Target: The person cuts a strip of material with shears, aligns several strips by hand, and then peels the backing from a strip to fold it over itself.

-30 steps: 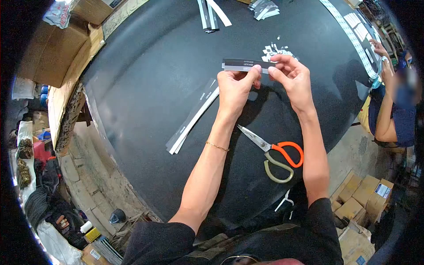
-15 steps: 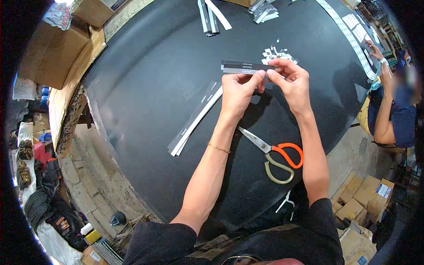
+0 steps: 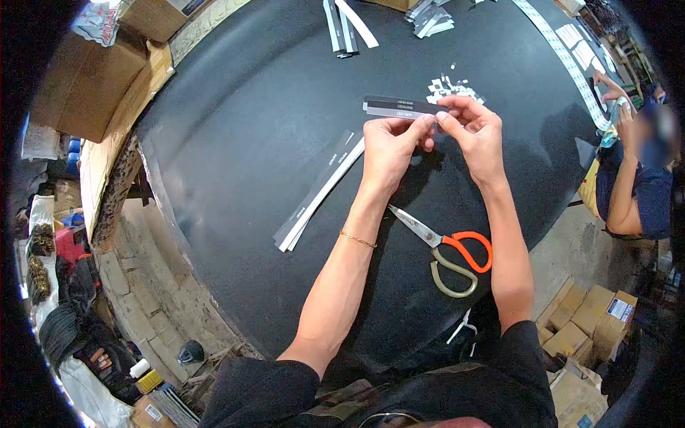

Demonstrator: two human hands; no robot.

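Note:
Both hands hold a small bundle of printed label strips (image 3: 399, 107), black and grey with white lettering, raised over the black table. My left hand (image 3: 394, 146) is closed on the strips from below, thumb on top. At their right end my right hand (image 3: 472, 132) pinches them between thumb and fingers. Long label strips (image 3: 317, 192) lie on the table to the left of my left forearm. Between my forearms rest scissors (image 3: 435, 246) with one orange and one olive handle, blades pointing up-left. Small white cut pieces (image 3: 453, 90) are heaped just beyond my right hand.
More strips (image 3: 342, 28) and a stack of labels (image 3: 432, 18) lie at the table's far side. A long white printed band (image 3: 564, 60) runs along the right edge, where another person (image 3: 635, 157) works. Cardboard boxes (image 3: 589, 321) stand on the floor at right.
The view has shifted slightly. Both hands keep hold of the label strips, whose faces have tilted a little. The other person's hand has moved slightly.

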